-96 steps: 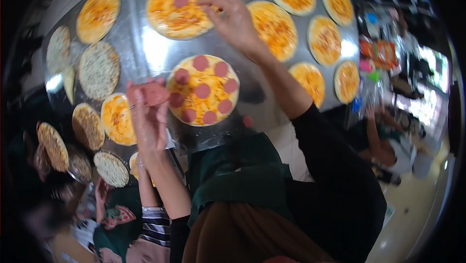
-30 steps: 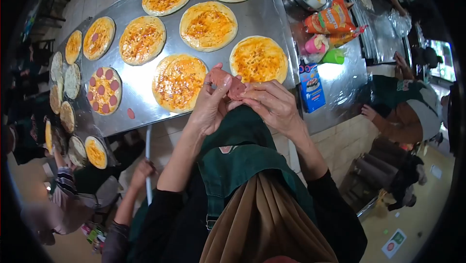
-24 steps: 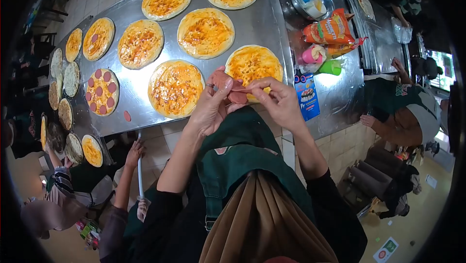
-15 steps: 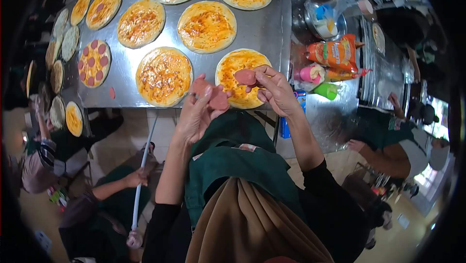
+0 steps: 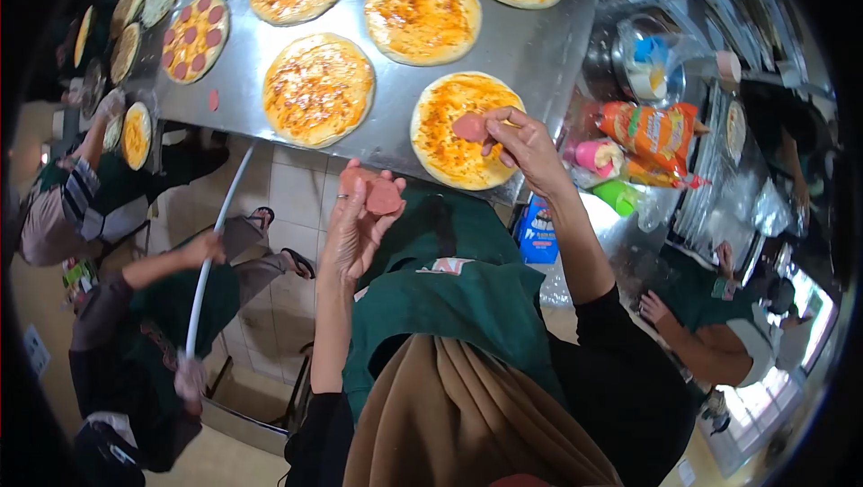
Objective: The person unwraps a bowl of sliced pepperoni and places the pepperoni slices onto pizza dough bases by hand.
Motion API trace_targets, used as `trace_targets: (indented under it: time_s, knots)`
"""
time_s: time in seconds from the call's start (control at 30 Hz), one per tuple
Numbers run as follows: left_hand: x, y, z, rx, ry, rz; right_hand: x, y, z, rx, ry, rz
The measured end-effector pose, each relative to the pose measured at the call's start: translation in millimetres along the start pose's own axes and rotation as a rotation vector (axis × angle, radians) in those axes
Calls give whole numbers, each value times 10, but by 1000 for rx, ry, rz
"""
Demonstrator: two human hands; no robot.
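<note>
Steel table (image 5: pixel 393 111): one pink disc (image 5: pixel 468 126) is gripped by the right hand (image 5: pixel 529 152) over an undotted orange pizza (image 5: pixel 449 160), more discs (image 5: pixel 385 197) by the left hand (image 5: pixel 343 233); beyond, one dotted pizza (image 5: pixel 196 43).

Lettering appears on the orange bag (image 5: pixel 649 134), the blue box (image 5: pixel 538 233) and the pale patch (image 5: pixel 440 265) of the apron (image 5: pixel 449 307); all too small or blurred to read reliably.

Black sleeves (image 5: pixel 598 330); dark green apron (image 5: pixel 449 312), pale patch (image 5: pixel 442 266) with red marks; brown folded cloth (image 5: pixel 458 415); slim ring (image 5: pixel 342 196).
</note>
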State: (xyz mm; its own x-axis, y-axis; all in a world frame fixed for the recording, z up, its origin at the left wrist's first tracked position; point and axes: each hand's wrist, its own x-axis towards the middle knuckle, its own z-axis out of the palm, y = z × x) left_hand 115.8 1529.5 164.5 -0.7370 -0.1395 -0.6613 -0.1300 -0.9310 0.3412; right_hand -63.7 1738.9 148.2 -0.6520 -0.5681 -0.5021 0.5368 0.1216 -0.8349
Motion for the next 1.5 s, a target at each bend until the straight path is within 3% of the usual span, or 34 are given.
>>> trace_targets:
  time_s: [0.2, 0.4, 0.53, 0.63, 0.67, 0.83, 0.93, 0.97, 1.07, 1.1, 1.2, 1.33, 1.5]
  knots:
    - [-56, 43, -83, -54, -12, 93, 399, -96, 257, -260, -84, 15]
    - [-247, 51, -237, -145, 44, 199, 1675, -191, 1264, -440, -514, -273]
    - [-437, 37, -368, -202, 132, 312, 2390, -174, 2240, -610, -668, -484]
    - [-580, 2, -467, -270, 231, 389, 2736, -108, 2850, -769, -568, -467]
    - [-619, -13, -501, -291, 263, 412, 2943, 85, 3017, -649, -574, -598]
    - [-719, -50, -582, -394, 370, 533, 3121, 461, 3482, -1002, -417, -964]
    - [-722, -56, -630, -418, 386, 569, 3051, 703, 3430, -1037, -446, -1092]
    - [-714, -46, -637, -423, 388, 580, 3023, 736, 3380, -1096, -452, -1032]
    - [-650, -20, -650, -444, 370, 599, 2720, 508, 3109, -881, -427, -869]
    - [-614, -8, -650, -452, 361, 600, 2550, 336, 2998, -857, -444, -666]
    - [-493, 91, -556, -393, 308, 579, 2132, 6, 2497, -606, -667, -621]
    - [-302, 161, -390, -323, 197, 536, 1243, -412, 1898, -620, -864, -325]
    - [-113, 130, -113, -200, 82, 439, 532, -541, 1446, -640, -818, -454]
